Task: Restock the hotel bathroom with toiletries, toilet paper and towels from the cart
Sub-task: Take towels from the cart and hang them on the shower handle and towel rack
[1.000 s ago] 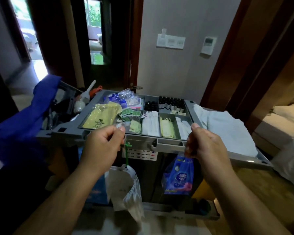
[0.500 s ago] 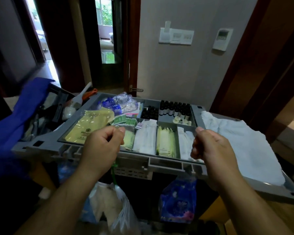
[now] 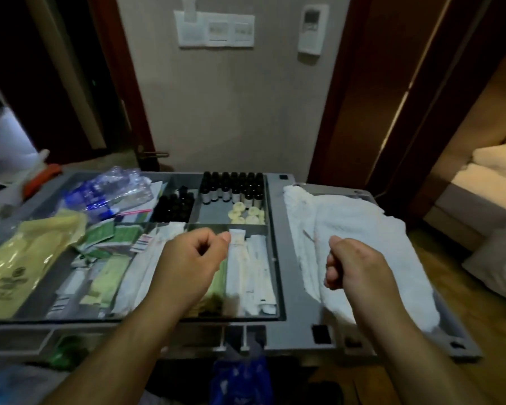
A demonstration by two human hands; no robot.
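Grey cart (image 3: 297, 331), white towel (image 3: 360, 226), dark bottles (image 3: 231, 185)

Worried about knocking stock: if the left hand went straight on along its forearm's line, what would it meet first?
Probably the white wrapped packets just past the thumb of the left hand; its height above them is unclear.

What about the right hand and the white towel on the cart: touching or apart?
Cannot tell. In the head view the right hand, fingers curled, overlaps the white towel; neither contact nor a gap shows.
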